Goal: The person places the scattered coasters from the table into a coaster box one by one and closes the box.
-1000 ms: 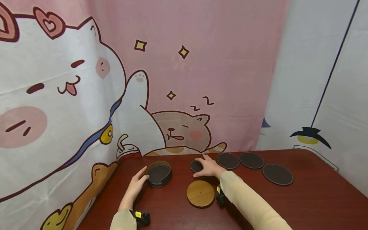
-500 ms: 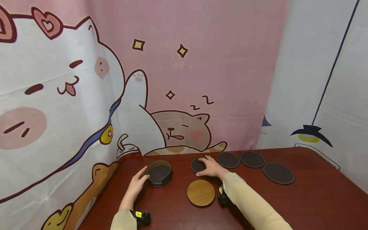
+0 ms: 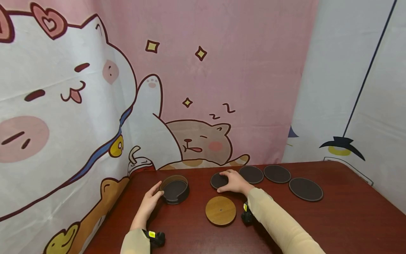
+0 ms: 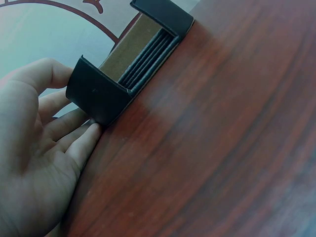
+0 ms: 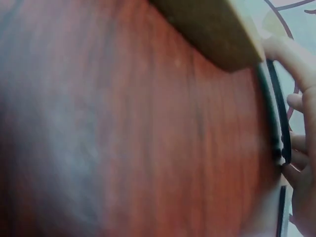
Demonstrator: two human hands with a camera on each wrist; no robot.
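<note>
My left hand rests at the left side of a round black coaster holder. In the left wrist view, its thumb and fingers curve against the holder's outer wall, and several dark coasters show stacked through the wall's notch. To the right, my right hand grips the right edge of a round dark coaster. In the right wrist view, two dark edges lie close together under the fingers, the outer coaster edge being the one held; how far it is raised I cannot tell.
A round wooden disc with a small central dot lies nearer the front. Beyond the right hand lie a second coaster, a third coaster and a larger-looking coaster. A cartoon curtain hangs behind the red-brown table.
My right hand has shifted slightly right, from above the coaster onto its right edge, uncovering more of it. The left hand stays at the holder. The head view has tilted slightly.
</note>
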